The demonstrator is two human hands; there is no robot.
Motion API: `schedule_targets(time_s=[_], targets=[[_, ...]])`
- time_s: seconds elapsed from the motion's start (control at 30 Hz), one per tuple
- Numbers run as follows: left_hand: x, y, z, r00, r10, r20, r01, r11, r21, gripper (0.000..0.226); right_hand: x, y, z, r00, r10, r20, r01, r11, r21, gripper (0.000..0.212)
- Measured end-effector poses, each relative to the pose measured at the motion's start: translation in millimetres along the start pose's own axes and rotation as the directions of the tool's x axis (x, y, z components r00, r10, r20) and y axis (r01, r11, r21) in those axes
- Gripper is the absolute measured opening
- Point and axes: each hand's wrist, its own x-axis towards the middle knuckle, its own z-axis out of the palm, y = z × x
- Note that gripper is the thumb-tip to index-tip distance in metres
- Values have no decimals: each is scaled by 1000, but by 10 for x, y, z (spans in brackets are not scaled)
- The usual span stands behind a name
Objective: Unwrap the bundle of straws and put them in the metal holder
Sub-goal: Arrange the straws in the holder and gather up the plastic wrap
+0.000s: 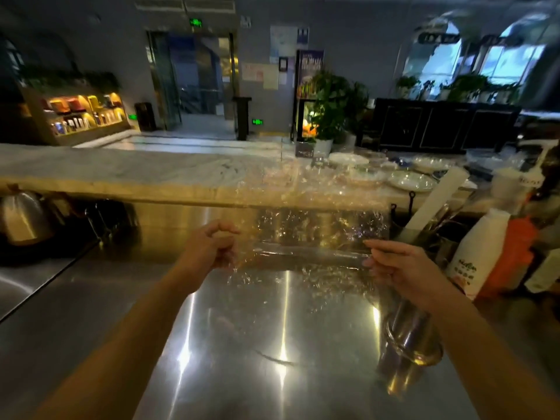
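Note:
A sheet of clear crinkled plastic wrap is stretched between my two hands above the steel counter. My left hand pinches its left edge, and my right hand pinches its right edge. A shiny metal holder stands on the counter just below my right wrist. A long white bundle of straws slants up and to the right from behind my right hand. My hand hides where the bundle's lower end sits.
The steel counter spreads below my arms, with a marble ledge behind it. A white bottle and an orange object stand at the right. A metal kettle sits far left. Glass plates lie on the ledge.

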Motion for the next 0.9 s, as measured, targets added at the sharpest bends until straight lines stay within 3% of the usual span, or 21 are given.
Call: schedule_targets(time_s=[0.17, 0.33, 0.47, 0.5, 0.6, 0.67, 0.73, 0.77, 0.83, 0.9], targets=[[142, 349, 86, 993, 116, 24, -116, 993, -6, 30, 57, -368, -46, 997, -71, 36, 71, 997, 14, 27], [190, 702, 227, 964, 262, 52, -267, 952, 147, 36, 131, -689, -133, 989, -146, 17, 146, 987, -62, 38], [192, 861, 302, 964, 245, 101, -243, 970, -33, 33, 127, -838, -197, 985, -169, 30, 168, 985, 40, 49], [175, 881, 309, 959, 257, 122, -250, 966, -71, 30, 125, -850, -204, 983, -178, 35, 177, 983, 41, 48], [164, 891, 334, 937, 326, 126, -332, 943, 24, 18, 119, -827, -201, 981, -191, 39, 191, 982, 7, 32], [168, 870, 370, 951, 239, 198, -239, 971, -22, 15, 131, -772, -187, 982, -190, 1, 190, 981, -43, 16], [161, 859, 398, 944, 253, 210, -288, 944, 160, 12, 170, -708, -165, 976, -197, -92, 177, 965, -192, 11], [165, 853, 417, 932, 296, 209, -346, 896, 279, 16, 191, -684, -155, 961, -234, -148, 171, 922, -347, 14], [143, 889, 482, 878, 420, 232, -479, 759, 441, 26, 224, -679, -120, 897, -391, -204, 141, 692, -708, 14], [96, 958, 556, 800, 514, 310, -596, 622, 508, 31, 249, -716, -80, 854, -508, -113, 175, 485, -857, 15]])
